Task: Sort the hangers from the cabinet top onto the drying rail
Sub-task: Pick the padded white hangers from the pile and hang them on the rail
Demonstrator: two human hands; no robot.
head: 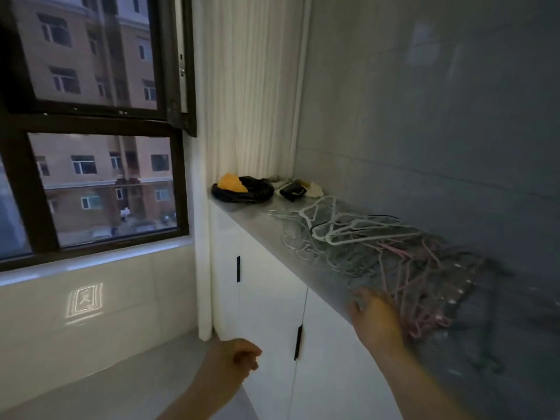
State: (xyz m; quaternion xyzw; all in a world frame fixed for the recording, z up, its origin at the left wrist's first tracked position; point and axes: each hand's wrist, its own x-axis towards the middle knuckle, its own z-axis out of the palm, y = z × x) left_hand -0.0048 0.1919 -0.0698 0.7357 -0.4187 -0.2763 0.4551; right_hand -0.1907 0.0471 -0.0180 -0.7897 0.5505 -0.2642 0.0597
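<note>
Right hand (375, 319): arm stretched forward and up, back of hand towards the camera, laid at the front edge of the cabinet top (251, 218). It touches the near end of the hanger pile (378, 253). Heavy blur here. The fingers look close together and fairly straight, but I cannot tell whether any of them hooks a hanger.

Left hand (239, 356): lower and well apart from the pile, in front of the cabinet doors (266, 313). Fingers loosely curled in, holding nothing.

Hangers: a tangled heap along the cabinet top against the grey tiled wall (424, 116). White hangers (333, 228) lie on top at the far end, thin grey ones are in the middle, and pink hangers (406, 286) are nearest the right hand.

Surface and room: grey glossy top over white doors with black vertical handles (238, 268). A pale floor lies below. A dark-framed window (91, 122) is on the left, with a brick-coloured building outside. A white pleated curtain (248, 86) hangs in the corner.

Other things: at the far end of the top sits a black bag (251, 192) with something yellow (231, 181) on it. Just beside it lies a small heap of dark and pale items (298, 189), too small to name.
</note>
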